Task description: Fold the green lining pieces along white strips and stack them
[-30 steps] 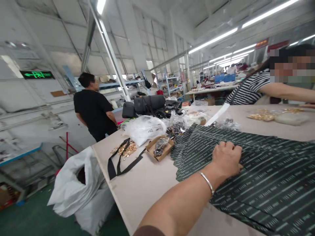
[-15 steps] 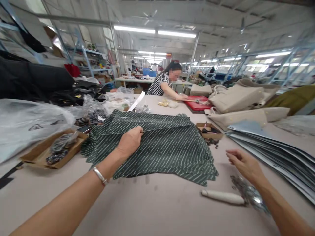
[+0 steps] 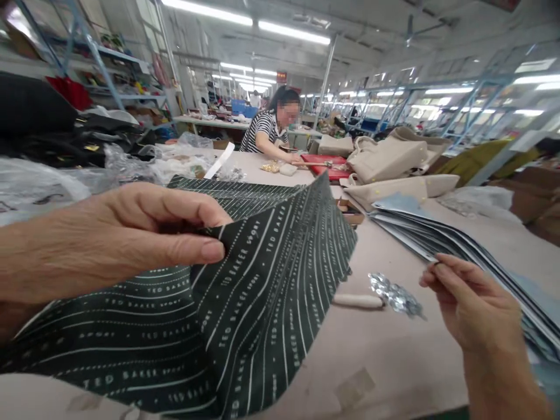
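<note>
Dark-green printed fabric (image 3: 271, 280) rises off the near left of the table (image 3: 385, 361), its edge pinched between thumb and forefinger of the left hand (image 3: 114, 239). At near right, the right hand (image 3: 476, 303) hovers with fingertips drawn together; whether it holds anything cannot be told. Just beyond lie a white-handled tool (image 3: 356, 300) and silvery pieces (image 3: 394, 291), then grey sheets (image 3: 420, 233) and beige bags (image 3: 389, 160). Farthest, a person in a striped top (image 3: 262, 128) works.
</note>
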### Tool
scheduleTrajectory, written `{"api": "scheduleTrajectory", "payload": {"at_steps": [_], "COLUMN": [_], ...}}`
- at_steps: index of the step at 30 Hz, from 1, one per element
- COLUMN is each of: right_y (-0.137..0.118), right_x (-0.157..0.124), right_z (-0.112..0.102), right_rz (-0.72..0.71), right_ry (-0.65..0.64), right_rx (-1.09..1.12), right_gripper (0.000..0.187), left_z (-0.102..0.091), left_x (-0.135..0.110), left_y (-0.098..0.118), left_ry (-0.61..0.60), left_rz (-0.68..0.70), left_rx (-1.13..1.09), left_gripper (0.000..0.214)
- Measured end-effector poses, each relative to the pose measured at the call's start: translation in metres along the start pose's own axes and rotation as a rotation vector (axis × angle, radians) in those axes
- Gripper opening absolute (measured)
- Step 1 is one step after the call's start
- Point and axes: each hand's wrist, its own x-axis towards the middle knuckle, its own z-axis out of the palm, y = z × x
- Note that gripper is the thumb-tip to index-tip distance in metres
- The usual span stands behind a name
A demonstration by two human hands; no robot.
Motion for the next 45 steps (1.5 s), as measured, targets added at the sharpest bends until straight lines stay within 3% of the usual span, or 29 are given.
{"api": "scheduleTrajectory", "payload": {"at_steps": [3, 6, 10, 13, 17, 21, 26, 29, 33, 38, 45], "right_y": [-0.024, -0.044, -0.049, -0.034, -0.001, 0.018, 0.02, 0.019, 0.018, 0.017, 0.017], "right_x": [-0.012, -0.038, -0.094, -0.133, -0.165, -0.175, -0.172, -0.169, -0.166, -0.166, -0.168], "right_z": [-0.008, -0.008, 0.015, 0.044, 0.08, 0.096, 0.1, 0.1, 0.101, 0.102, 0.103], "right_rz": [-0.007, -0.011, 0.074, 0.182, 0.365, 0.339, 0.42, 0.539, 0.608, 0.564, 0.494], "right_ry": [0.048, -0.011, -0.294, -0.526, -0.737, -0.779, -0.804, -0.76, -0.717, -0.733, -0.742], "right_rx": [0.073, 0.053, -0.098, -0.191, -0.152, -0.18, -0.171, -0.096, -0.06, -0.083, -0.129], "right_gripper": [0.021, 0.013, 0.013, 0.007, 0.004, 0.002, 0.002, 0.003, 0.006, 0.004, 0.004], "left_z": [0.032, 0.077, 0.127, 0.146, 0.153, 0.151, 0.149, 0.151, 0.154, 0.155, 0.156], "left_x": [-0.005, -0.005, -0.005, -0.004, 0.002, 0.006, 0.006, 0.004, 0.002, 0.0, -0.002], "left_y": [-0.001, -0.022, -0.064, -0.085, -0.093, -0.093, -0.094, -0.094, -0.093, -0.091, -0.091], "left_ry": [-0.309, -0.446, -0.482, -0.472, -0.527, -0.607, -0.78, -0.768, -0.725, -0.663, -0.667], "left_rz": [-0.112, -0.188, -0.236, -0.285, -0.337, -0.342, -0.523, -0.663, -0.721, -0.699, -0.692], "left_rx": [-0.203, -0.177, 0.142, 0.225, 0.237, 0.166, -0.306, -0.522, -0.618, -0.615, -0.635], "left_gripper": [0.026, 0.026, 0.023, 0.019, 0.02, 0.023, 0.031, 0.033, 0.029, 0.025, 0.029]}}
